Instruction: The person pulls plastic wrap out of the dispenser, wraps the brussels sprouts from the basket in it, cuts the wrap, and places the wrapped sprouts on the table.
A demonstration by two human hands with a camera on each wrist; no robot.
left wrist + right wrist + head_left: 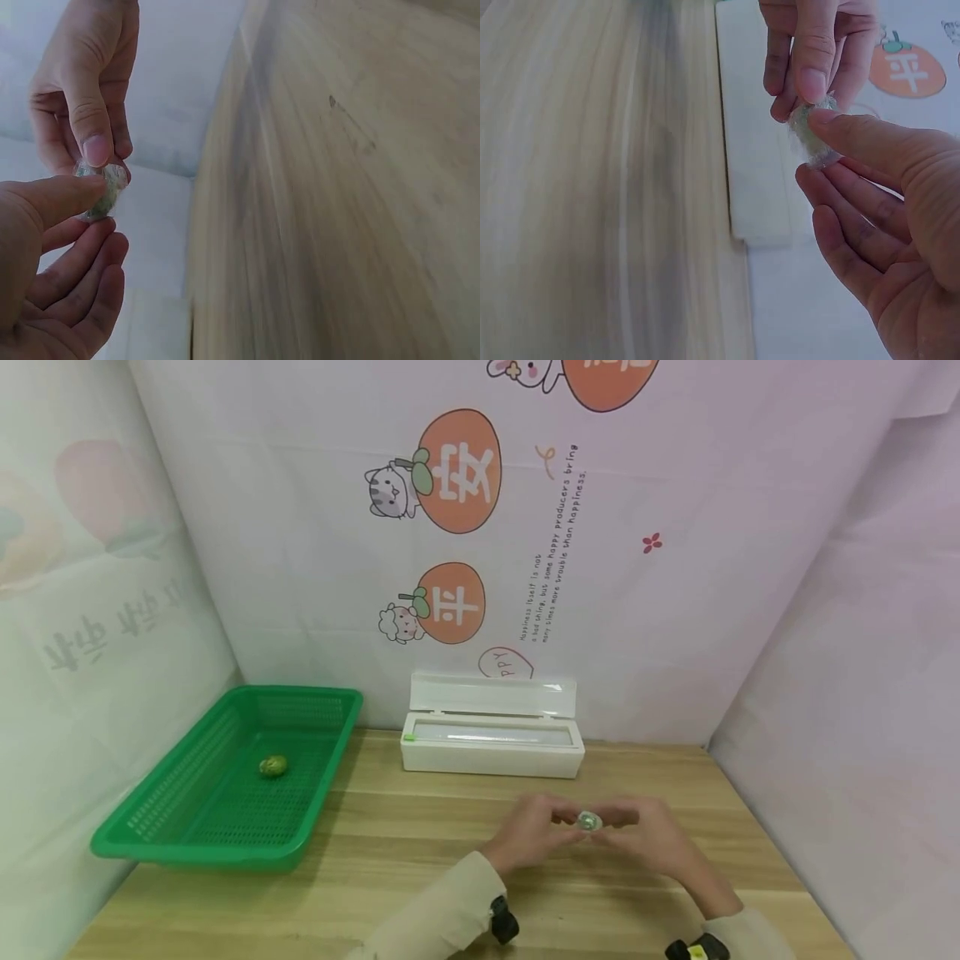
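Observation:
A small green round item (589,821) wrapped in clear cling film is held between both hands above the table. My left hand (531,832) pinches it from the left with thumb and fingers. From the right, my right hand (647,837) pinches its other side. In the left wrist view, the wrapped item (112,191) shows crinkled film over pale green, with both thumbs on it. The right wrist view shows film edges sticking out around the wrapped item (810,135); much of it is hidden behind the fingers.
A white cling film dispenser (491,762) with its clear lid raised stands at the table's back, against the printed wall cloth (600,610). On the left is a green plastic basket (202,853) holding one small mottled green item (273,766). The wooden table (390,827) lies beneath.

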